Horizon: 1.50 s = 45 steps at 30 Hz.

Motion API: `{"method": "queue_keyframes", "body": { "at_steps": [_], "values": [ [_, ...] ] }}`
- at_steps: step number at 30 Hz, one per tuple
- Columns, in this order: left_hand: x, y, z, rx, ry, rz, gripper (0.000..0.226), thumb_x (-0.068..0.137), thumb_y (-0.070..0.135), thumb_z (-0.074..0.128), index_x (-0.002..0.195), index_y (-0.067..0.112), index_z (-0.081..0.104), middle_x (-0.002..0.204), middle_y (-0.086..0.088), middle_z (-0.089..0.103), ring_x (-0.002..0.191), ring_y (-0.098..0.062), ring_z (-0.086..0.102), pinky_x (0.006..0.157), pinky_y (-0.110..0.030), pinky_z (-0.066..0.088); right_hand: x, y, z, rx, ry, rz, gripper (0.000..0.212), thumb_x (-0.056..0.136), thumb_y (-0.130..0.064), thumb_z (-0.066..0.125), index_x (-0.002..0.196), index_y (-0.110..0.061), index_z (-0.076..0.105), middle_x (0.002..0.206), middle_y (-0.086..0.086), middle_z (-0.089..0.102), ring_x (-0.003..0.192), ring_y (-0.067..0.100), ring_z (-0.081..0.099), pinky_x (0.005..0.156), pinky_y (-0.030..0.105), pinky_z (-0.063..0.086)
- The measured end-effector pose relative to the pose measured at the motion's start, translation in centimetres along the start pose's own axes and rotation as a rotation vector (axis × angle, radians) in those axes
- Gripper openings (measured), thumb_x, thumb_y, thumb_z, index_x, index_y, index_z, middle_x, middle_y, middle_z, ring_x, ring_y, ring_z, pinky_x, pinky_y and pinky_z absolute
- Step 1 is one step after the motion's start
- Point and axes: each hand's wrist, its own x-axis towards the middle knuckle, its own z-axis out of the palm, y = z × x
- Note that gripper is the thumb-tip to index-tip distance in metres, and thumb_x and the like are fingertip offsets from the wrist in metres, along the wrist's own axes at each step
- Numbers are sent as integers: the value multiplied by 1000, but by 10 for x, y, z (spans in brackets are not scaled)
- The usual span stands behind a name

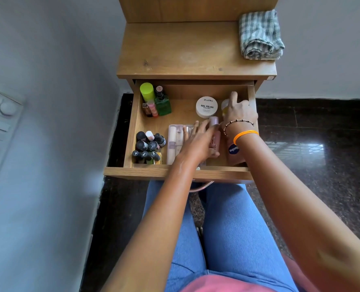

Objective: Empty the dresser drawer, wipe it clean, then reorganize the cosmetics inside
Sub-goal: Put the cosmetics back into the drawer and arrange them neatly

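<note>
The open drawer (pixel 130 131) of the dresser is shown with cosmetics grouped inside and both hands at work in its right half. A pink bottle (pixel 214 131) is held upright by the left hand (pixel 198 142), the fingers curled round its body. A pale yellow bottle (pixel 225 106) in the far right corner is gripped by the right hand (pixel 239 110), one finger raised above the cap. A white jar of nail polish remover (pixel 206 107) stands just left of it, and a brown tube (pixel 233 150) lies under the right wrist. A cluster of nail polish bottles (pixel 148 147) fills the near left corner, beside a clear tray (pixel 173 144). A folded checked cloth (pixel 260 35) rests on the worktop (pixel 185 49) above. Because the wrists cross closely, the pink bottle could be knocked over by the right forearm, or the jar nudged if either bottle were shifted leftward.
</note>
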Motion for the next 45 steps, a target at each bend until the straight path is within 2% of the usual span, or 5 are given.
{"method": "queue_keyframes", "body": {
  "at_steps": [12,19,25,35,45],
  "values": [
    [-3,-7,-5,89,-189,-235,108,78,25,74,149,35,-6,156,1,-25,137,-37,-34,104,-70,-9,-6,5,-15,9,-55,-26,32,97,-13,39,126,0,36,124,23,54,121,39,49,93,43,43],
    [-3,-7,-8,26,-180,-226,114,76,15,76,148,41,-8,157,-1,-24,135,-37,-36,103,-72,-8,-18,4,-12,-95,-63,-147,33,98,-7,28,127,7,35,131,24,43,118,39,48,90,43,42],
    [-1,-8,-7,18,-182,-236,100,86,17,67,147,43,-8,156,1,-25,136,-35,-36,104,-72,-8,-21,6,12,-29,-30,-131,44,97,-17,40,138,-12,28,145,21,23,99,39,60,77,41,49],
    [-1,-4,-15,3,-145,-228,105,75,19,77,151,30,5,159,-1,-13,142,-33,-26,107,-67,-9,-19,5,-4,-14,14,-218,42,91,-8,47,131,-6,36,135,17,33,103,40,55,79,43,48],
    [-4,-8,-14,28,-166,-274,112,73,14,79,151,31,1,159,2,-16,141,-31,-29,107,-69,-3,-13,-11,2,-26,-358,-400,53,79,-9,69,127,-1,48,132,16,44,122,35,49,98,45,44]
  ]
}}
